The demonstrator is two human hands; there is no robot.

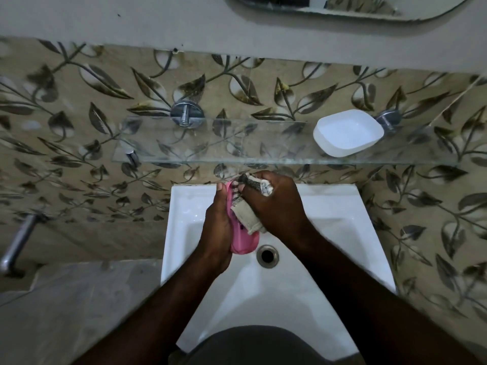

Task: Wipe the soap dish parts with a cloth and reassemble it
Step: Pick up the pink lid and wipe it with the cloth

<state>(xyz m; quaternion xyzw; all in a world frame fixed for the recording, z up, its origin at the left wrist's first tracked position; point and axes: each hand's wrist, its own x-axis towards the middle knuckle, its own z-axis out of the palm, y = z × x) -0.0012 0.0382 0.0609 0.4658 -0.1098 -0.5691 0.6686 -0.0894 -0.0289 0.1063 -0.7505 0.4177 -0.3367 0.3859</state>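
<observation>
Soap dish inner tray, pink plastic, is held over the sink at centre of view, at 11 o'clock of the drain; left hand grips it, wrapped round its left long edge; right hand clutches a bunched beige-and-grey cloth and presses it onto the tray's face; white outer dish stands well apart on the glass shelf, at 1 o'clock of the hands

Handling, as judged: tray light, thin, stiff with slight flex; probably slick if wet or soapy, so take it by the long edges, not the face; a hole shows in it, total not determinable; cloth soft, conforms to hollows; white dish light and rigid, best lifted by its rim; shelf is glass, fragile, so set parts down gently

Count: soap dish parts, two (one pink, one white); cloth, one; hands, two, both engaged; chrome shelf brackets, two; drain, one
</observation>
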